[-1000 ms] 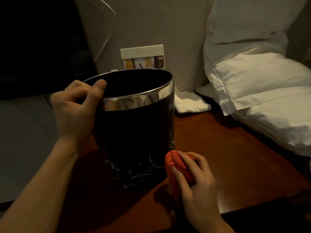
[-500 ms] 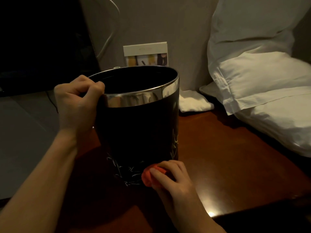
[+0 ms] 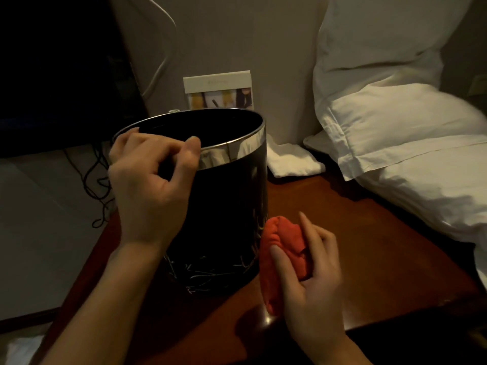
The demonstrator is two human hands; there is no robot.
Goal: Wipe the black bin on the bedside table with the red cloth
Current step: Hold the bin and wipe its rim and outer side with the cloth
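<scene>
R hand (image 3: 308,270) w/ red cloth (image 3: 283,256) bunched, against black bin (image 3: 224,219)

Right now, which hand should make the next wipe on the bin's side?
Right hand: it grips the red cloth beside the black bin wall. The left hand is up at the rim.

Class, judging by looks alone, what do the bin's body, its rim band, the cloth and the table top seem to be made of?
Black bin: smooth, glossy body with pale scribbled lines near the base; plastic or lacquered metal, unclear. Rim band: polished metal or chrome-look trim, since it mirrors the room. Red cloth: soft, matte fabric that bunches into folds in the right hand. Bedside table: reddish-brown, seemingly varnished wood that shows a light glint.
</scene>
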